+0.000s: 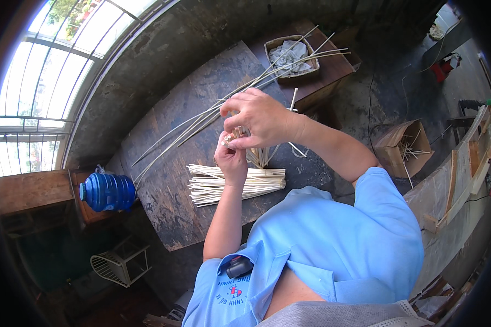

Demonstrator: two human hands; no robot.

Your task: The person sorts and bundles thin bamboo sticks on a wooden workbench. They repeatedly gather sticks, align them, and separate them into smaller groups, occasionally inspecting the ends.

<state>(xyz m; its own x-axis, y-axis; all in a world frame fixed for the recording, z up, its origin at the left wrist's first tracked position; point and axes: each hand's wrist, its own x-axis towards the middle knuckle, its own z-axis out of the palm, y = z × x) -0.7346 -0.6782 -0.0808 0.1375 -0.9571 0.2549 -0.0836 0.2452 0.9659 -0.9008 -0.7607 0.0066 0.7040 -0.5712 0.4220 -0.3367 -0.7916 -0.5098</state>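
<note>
Over the table, my left hand (232, 158) is closed round a bundle of thin pale sticks (239, 133), whose cut ends show between my two hands. My right hand (261, 117) curls over the same ends, its thumb pressed against them and its fingers bent above. Part of the bundle is hidden by my fingers. Below my hands, a pile of pale cut sticks (264, 182) lies on the table, partly behind my left forearm. More sticks (261, 157) stand fanned out just behind that pile.
Several long rods (202, 117) cross the dark worn table (169, 201) diagonally. At the back, a cardboard box (292, 54) holds grey cloth. A blue water jug (108, 191) lies beyond the table's left edge. On the floor at right stands a carton (395, 144) with sticks inside.
</note>
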